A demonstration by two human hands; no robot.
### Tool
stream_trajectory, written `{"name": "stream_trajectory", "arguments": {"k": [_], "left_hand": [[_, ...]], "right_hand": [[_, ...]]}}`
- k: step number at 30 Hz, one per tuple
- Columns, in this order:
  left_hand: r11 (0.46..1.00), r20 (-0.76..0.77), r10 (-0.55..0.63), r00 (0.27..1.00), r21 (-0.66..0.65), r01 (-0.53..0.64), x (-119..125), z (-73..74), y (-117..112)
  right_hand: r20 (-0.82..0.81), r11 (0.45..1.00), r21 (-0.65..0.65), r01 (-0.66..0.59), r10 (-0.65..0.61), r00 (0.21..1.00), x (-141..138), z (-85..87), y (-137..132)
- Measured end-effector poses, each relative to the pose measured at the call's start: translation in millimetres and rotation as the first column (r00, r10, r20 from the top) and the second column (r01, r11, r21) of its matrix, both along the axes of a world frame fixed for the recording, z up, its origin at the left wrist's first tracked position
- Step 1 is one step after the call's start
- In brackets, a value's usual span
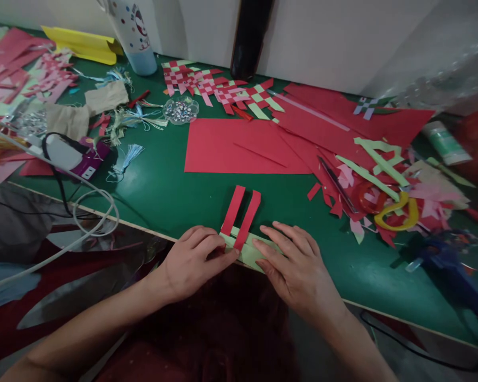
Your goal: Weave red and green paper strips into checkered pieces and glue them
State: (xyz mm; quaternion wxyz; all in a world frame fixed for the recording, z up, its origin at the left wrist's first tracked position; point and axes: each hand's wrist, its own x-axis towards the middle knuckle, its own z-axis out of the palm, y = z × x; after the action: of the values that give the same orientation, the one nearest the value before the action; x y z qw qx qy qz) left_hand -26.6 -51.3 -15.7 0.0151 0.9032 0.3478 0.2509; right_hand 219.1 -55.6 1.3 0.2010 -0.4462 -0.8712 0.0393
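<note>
Two red paper strips (247,220) stand up side by side across pale green paper strips (249,254) at the table's near edge. My left hand (195,260) is closed at the left end of this work, its thumb pressed by the lower end of the right red strip. Its fingertips are partly hidden. My right hand (295,260) rests with fingers apart on the right end of the green paper, thumb along the near edge. Beyond them lies a flat red paper sheet (219,148).
Yellow-handled scissors (400,212) lie among paper scraps on the right, near a blue glue gun (450,265) and a glue stick (446,143). Woven paper pieces (207,82), a dish of beads (181,110) and a bottle (133,40) stand behind. A white cable (91,228) loops at left.
</note>
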Motion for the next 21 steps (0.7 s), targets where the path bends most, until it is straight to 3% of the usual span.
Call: {"name": "stream_trajectory", "arguments": {"k": [9,21], "left_hand": [[1.000,0.019,-0.002,1.000,-0.025,0.003,-0.4,0.2,-0.3],[1.000,0.049,0.021,0.999,-0.008,-0.020,0.1,-3.3,-2.1]], "right_hand": [[-0.050,0.998,-0.017,-0.060,0.059,0.997,-4.4,5.0,-2.7],[-0.056,0.998,-0.057,-0.036,0.033,0.998,-1.1,-1.1,-4.1]]}}
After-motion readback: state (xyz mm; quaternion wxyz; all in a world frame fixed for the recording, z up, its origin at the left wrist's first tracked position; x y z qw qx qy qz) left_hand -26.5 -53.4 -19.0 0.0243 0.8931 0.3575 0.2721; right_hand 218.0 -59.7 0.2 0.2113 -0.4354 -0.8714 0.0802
